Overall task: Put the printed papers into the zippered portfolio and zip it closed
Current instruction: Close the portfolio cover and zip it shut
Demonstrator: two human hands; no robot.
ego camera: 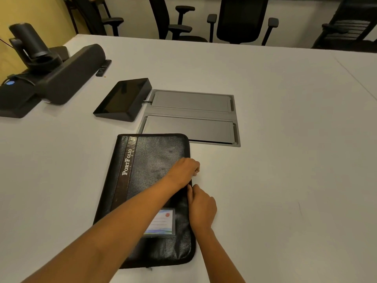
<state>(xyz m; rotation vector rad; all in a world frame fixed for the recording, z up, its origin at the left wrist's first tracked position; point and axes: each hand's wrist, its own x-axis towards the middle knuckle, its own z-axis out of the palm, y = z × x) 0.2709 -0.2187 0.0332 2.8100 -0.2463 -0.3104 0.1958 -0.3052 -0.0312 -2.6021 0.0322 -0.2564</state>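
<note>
Black leather-look portfolio (151,193), closed flat on a white worktop (285,160), spine strip lettered "PortFolio" (126,161) toward the left, clear card window (161,221) near the front. Left hand (183,170) reaching across the cover to its right edge, fingers curled tight in a pinching grip at the zip line; zip pull itself too small to make out. Right hand (202,207) just below, fingertips pressed against the same edge. Beyond the portfolio: grey floor-box lids (191,117), a dark tablet (124,99), a black conference camera unit (51,74), office chairs (240,19).
</note>
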